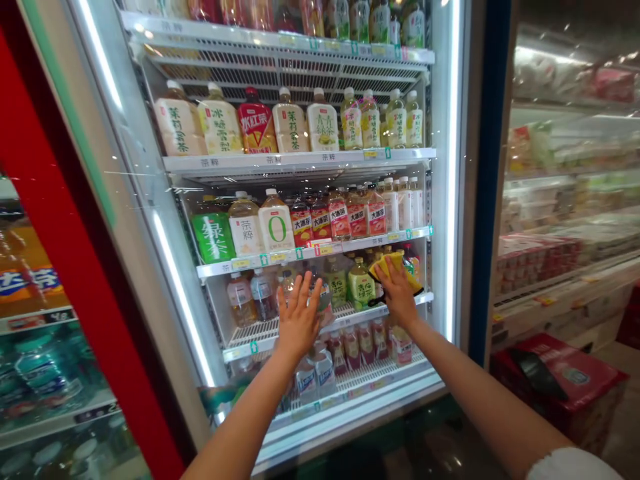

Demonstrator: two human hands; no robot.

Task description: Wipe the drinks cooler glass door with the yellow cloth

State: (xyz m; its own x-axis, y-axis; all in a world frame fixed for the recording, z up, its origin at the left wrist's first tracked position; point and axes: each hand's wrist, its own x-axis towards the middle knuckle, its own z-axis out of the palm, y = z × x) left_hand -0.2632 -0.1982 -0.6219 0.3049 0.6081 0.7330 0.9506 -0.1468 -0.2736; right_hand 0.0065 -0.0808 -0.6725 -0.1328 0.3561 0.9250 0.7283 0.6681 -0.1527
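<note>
My left hand (300, 317) lies with fingers spread against the glass door (320, 175) of a lit drinks fridge, in front of the lower shelves. It holds nothing. To the right, my right hand (400, 293) presses a yellow cloth (413, 283) with a dark edge flat on the same glass. Part of the cloth is hidden under the fingers. Behind the cloth stand green-labelled bottles (361, 285), partly covered by it. Clear bottles (242, 300) show to the left of my left hand.
Shelves of bottled tea (290, 123) fill the fridge. A red frame (107, 267) runs down on the left beside another bottle shelf (37, 427). On the right are an open chilled display (565, 260) and red boxes (560, 373) low down.
</note>
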